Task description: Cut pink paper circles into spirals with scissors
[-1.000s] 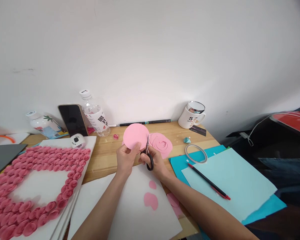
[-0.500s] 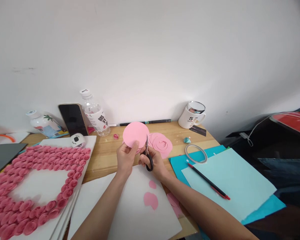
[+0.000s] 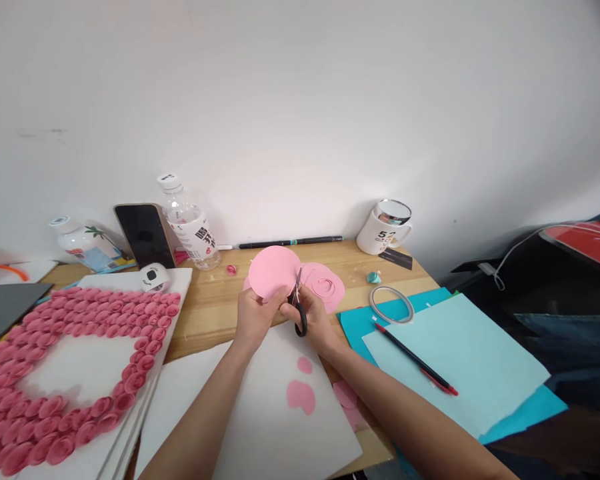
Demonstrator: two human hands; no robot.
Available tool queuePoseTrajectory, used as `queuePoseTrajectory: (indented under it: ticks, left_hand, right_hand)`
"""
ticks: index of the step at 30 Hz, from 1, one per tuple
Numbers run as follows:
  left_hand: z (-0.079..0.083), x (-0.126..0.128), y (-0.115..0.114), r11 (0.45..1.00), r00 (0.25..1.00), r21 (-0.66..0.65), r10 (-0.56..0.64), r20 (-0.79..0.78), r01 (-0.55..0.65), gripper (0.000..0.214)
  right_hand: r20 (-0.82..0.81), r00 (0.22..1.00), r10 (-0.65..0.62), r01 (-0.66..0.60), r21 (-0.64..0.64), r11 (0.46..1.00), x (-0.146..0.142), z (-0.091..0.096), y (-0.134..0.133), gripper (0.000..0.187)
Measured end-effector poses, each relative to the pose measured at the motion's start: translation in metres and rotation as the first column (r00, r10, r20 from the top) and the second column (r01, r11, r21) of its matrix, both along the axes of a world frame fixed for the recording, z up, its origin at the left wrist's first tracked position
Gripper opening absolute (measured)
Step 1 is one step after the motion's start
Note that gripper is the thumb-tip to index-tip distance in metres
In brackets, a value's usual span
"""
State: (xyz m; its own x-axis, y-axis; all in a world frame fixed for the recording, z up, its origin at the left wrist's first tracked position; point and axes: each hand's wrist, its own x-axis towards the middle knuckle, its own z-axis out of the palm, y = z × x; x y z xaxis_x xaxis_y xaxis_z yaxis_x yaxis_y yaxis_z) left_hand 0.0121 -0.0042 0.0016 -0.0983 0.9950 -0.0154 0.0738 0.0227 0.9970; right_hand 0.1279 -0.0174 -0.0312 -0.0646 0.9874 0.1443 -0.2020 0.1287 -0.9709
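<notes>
A round piece of pink paper (image 3: 274, 270) is pinched at its lower edge by my left hand (image 3: 253, 317). My right hand (image 3: 314, 319) grips black-handled scissors (image 3: 301, 319), their blades pointing up at the right edge of the disc. Behind both hands, more pink paper discs with spiral cuts (image 3: 325, 285) lie on the wooden table. Below the hands, a white sheet (image 3: 260, 427) carries two small pink paper scraps (image 3: 301, 397).
On the left is a white board covered with rolled pink paper flowers (image 3: 150, 347). A phone (image 3: 145, 235), a water bottle (image 3: 193, 230) and a mug (image 3: 383, 230) stand by the wall. To the right lie a tape roll (image 3: 391, 321), a pen (image 3: 415, 359) and blue paper (image 3: 480, 373).
The pink disc and both hands have shifted slightly to the right. The scissors have turned a little against the edge of the disc.
</notes>
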Motion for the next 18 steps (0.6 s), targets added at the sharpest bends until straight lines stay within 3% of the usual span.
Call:
queuePoseTrajectory:
  ticks: [10,18]
  left_hand:
    - [0.0035,0.0019,0.0002,1.0,1.0,-0.024,0.009,-0.001,-0.009,0.027]
    - [0.0048,0.0018,-0.001,0.999,0.996,-0.043,-0.004,0.094,0.008,0.024]
  right_hand:
    - [0.01,1.0,-0.01,0.011,-0.096,0.995,0.0001,-0.0034,-0.0007,0.036]
    - [-0.012,1.0,0.015,-0.016,-0.083,0.996,-0.001,-0.0005,-0.0012,0.029]
